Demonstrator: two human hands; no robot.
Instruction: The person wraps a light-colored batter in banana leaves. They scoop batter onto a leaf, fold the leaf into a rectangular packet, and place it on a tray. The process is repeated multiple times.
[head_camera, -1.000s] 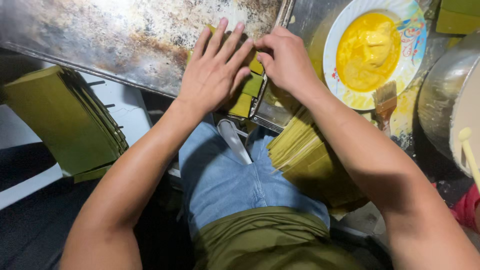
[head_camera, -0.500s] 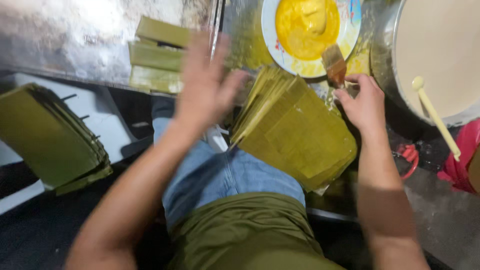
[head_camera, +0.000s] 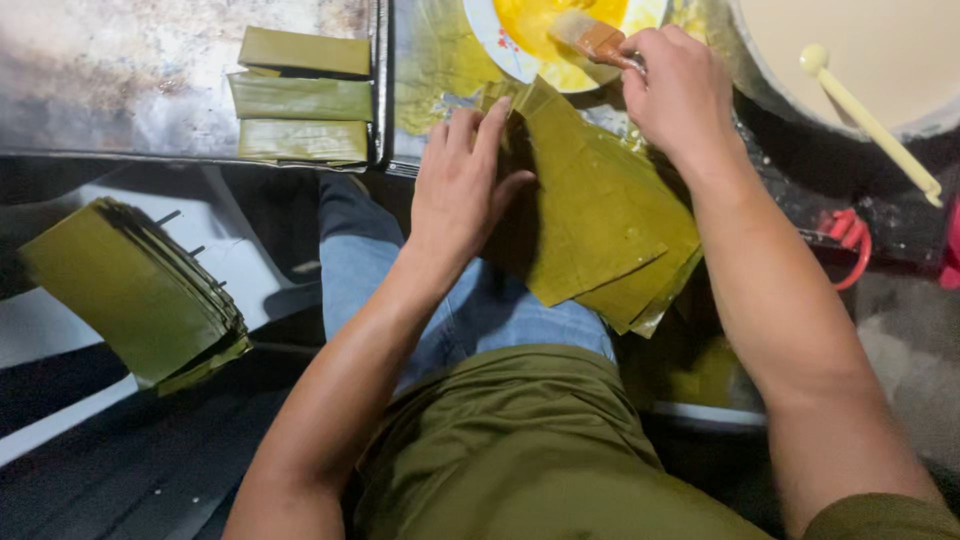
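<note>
In the head view, the left hand (head_camera: 462, 190) lies flat, fingers spread, on the stack of green leaf sheets (head_camera: 600, 215) at centre. At one o'clock the right hand (head_camera: 680, 85) has its fingers pinching a brush (head_camera: 590, 38) over the plate of yellow paste (head_camera: 500, 35); three folded leaf parcels (head_camera: 300, 98) sit at eleven o'clock.

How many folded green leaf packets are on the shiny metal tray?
3 folded leaf packets lie in a column on the metal tray: top, middle, bottom. More may sit beyond the picture's top edge.
</note>
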